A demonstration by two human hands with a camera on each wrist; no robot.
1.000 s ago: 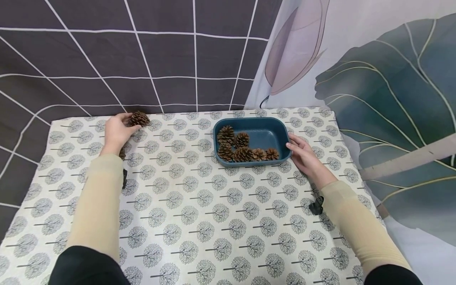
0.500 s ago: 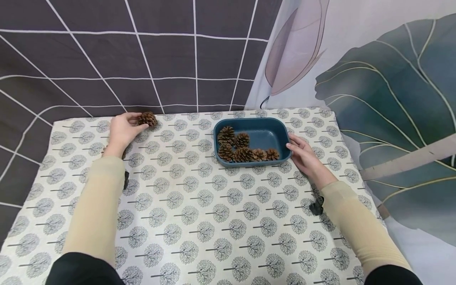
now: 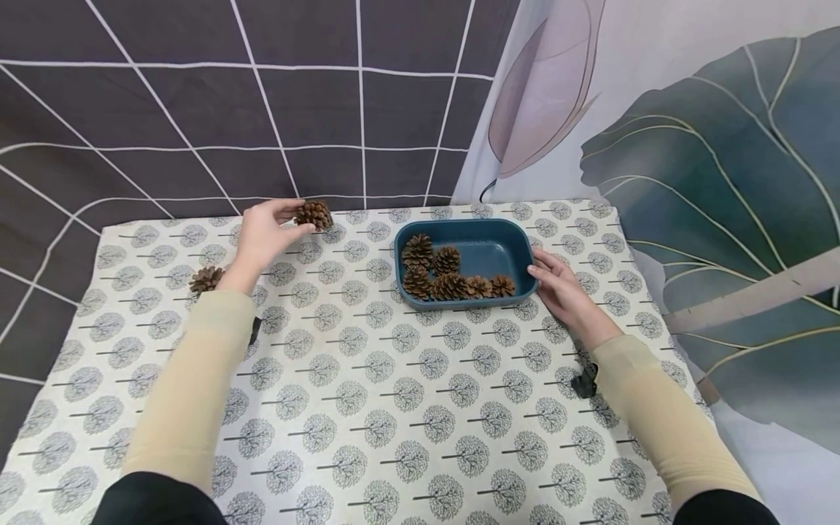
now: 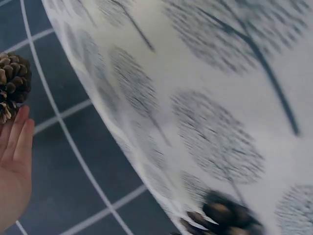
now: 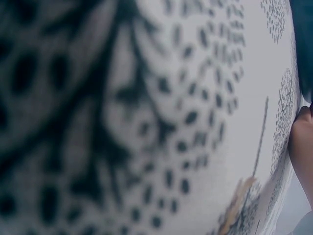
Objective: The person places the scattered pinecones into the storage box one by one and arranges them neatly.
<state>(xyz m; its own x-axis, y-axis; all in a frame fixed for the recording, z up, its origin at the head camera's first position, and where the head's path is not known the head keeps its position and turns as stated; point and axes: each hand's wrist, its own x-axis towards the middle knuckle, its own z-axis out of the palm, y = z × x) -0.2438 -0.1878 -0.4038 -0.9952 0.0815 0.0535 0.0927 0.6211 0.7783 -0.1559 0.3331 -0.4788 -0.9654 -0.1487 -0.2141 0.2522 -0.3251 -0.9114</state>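
My left hand (image 3: pixel 262 232) pinches a brown pine cone (image 3: pixel 315 215) between thumb and fingers, close to the table's back edge. The same pine cone (image 4: pixel 13 83) sits at the fingertips in the left wrist view. Another pine cone (image 3: pixel 206 281) lies on the table beside my left wrist, partly behind the sleeve. A deep blue rectangular tub (image 3: pixel 502 233) stands right of centre, with several pine cones (image 3: pixel 449 286) along its left and front sides. My right hand (image 3: pixel 561 288) holds the tub's right end, thumb over the rim.
A white cloth with grey trees (image 3: pixel 367 408) covers the table. Behind it hangs a dark curtain with white lines (image 3: pixel 315 109), close to the back edge. A leaf-patterned curtain (image 3: pixel 709 175) hangs along the right side.
My left hand has moved right with the pine cone, away from the left corner, uncovering the other cone by the wrist. The right hand and tub have stayed in place.
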